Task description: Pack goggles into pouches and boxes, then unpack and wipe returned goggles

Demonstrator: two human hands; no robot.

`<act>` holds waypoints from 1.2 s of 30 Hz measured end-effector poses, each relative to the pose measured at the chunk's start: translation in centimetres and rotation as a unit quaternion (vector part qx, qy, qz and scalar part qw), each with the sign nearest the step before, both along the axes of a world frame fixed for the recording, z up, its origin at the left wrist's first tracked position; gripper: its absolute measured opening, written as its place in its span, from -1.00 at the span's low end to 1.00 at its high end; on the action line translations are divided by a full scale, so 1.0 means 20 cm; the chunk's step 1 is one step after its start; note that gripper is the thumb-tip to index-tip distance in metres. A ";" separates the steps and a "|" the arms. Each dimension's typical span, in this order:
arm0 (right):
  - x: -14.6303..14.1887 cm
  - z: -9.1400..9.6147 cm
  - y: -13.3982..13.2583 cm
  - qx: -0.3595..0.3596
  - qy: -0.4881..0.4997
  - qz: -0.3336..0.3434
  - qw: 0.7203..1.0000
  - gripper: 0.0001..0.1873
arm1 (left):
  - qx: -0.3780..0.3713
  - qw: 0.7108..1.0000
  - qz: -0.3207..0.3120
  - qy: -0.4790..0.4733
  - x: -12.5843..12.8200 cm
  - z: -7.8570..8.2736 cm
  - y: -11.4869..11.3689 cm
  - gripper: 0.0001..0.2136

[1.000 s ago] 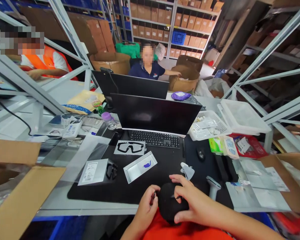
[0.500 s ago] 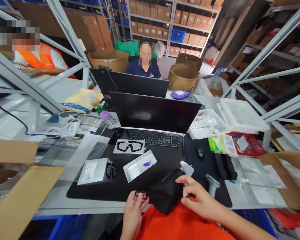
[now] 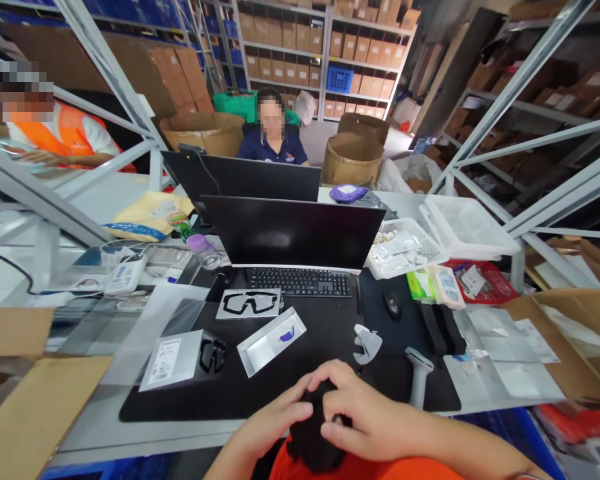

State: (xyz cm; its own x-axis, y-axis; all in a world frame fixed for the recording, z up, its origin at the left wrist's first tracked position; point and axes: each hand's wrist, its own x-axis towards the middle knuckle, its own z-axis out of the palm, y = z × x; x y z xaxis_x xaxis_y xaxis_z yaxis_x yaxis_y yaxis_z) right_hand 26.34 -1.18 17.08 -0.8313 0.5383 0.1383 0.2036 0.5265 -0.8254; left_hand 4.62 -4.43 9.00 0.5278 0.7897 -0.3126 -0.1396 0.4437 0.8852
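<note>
Left hand (image 3: 283, 412) has moved onto the bunched black fabric (image 3: 316, 448).

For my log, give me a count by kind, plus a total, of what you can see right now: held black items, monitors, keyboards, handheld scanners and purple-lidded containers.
Held black item: 1
Monitors: 2
Keyboard: 1
Handheld scanner: 1
Purple-lidded container: 1
Total: 6

In grip: black pouch (image 3: 314, 445), matt, cloth-like. Just ahead of grip: desk mat (image 3: 190, 405), matt black; beyond, monitor (image 3: 290, 233), glossy screen. Right of grip: scanner (image 3: 419, 383), smooth plastic. Far left: box flap (image 3: 55, 397), matt cardboard.
</note>
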 end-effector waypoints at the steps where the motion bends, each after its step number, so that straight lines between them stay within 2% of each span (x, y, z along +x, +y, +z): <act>1: -0.01 -0.01 0.00 0.018 0.007 0.021 1.000 -0.84 | -0.033 0.999 -0.012 0.011 0.01 0.03 0.02 -0.43; 4: -0.03 -0.06 0.00 0.066 0.033 0.069 0.995 -0.80 | -0.129 0.991 -0.042 0.007 0.07 0.04 0.05 -0.54; 6: -0.03 -0.06 0.00 0.090 0.054 0.079 0.991 -0.76 | -0.142 0.988 -0.058 -0.010 0.11 0.02 0.06 -0.54; 9: 0.02 -0.02 0.03 0.139 0.070 0.021 0.988 -0.72 | -0.119 0.990 -0.048 -0.052 0.13 -0.01 0.05 -0.31; 12: 0.16 0.05 0.09 0.189 0.064 -0.065 0.978 -0.71 | -0.089 0.987 -0.054 -0.123 0.11 -0.03 0.01 -0.13; 14: 0.28 0.06 0.15 0.199 0.065 -0.113 0.971 -0.72 | -0.033 0.988 -0.080 -0.130 0.07 -0.03 0.00 -0.03; 16: 0.38 0.03 0.22 0.200 0.076 -0.169 0.962 -0.72 | 0.052 0.990 -0.105 -0.076 0.04 -0.01 -0.01 0.05; 19: 0.43 -0.12 0.32 0.138 0.129 -0.212 0.959 -0.64 | 0.178 0.971 -0.152 0.054 0.02 0.03 0.03 0.03; 21: 0.40 -0.26 0.36 0.024 0.198 -0.193 0.961 -0.52 | 0.231 0.947 -0.190 0.117 0.01 0.07 0.07 0.02; 23: 0.36 -0.37 0.39 -0.090 0.270 -0.185 0.941 -0.40 | 0.259 0.929 -0.215 0.156 0.01 0.09 0.11 0.04; 25: 0.34 -0.43 0.40 -0.133 0.293 -0.198 0.926 -0.36 | 0.263 0.924 -0.218 0.171 0.00 0.09 0.13 0.04; 27: 0.35 -0.40 0.39 -0.117 0.286 -0.221 0.925 -0.41 | 0.233 0.938 -0.224 0.128 0.01 0.09 0.15 0.06; 29: 0.35 -0.32 0.36 -0.094 0.276 -0.228 0.929 -0.45 | 0.166 0.957 -0.237 0.029 0.05 0.10 0.17 0.15; 31: 0.31 -0.22 0.31 -0.061 0.278 -0.222 0.933 -0.45 | 0.079 0.963 -0.253 -0.056 0.12 0.13 0.20 0.17; 33: 0.26 -0.14 0.26 0.001 0.290 -0.215 0.933 -0.44 | 0.034 0.964 -0.256 -0.065 0.19 0.17 0.24 0.12; 36: 0.29 -0.10 0.26 0.086 0.297 -0.247 0.918 -0.47 | 0.069 0.969 -0.238 -0.017 0.24 0.22 0.26 0.08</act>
State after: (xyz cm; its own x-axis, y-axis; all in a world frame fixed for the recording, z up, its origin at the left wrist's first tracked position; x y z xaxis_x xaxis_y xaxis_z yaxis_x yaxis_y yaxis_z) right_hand 32.08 4.01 15.09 -0.2414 0.7566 0.6077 -0.0068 0.6249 -0.7807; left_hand 9.44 0.68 13.49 0.8510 0.4868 -0.1970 0.0211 0.3431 0.9390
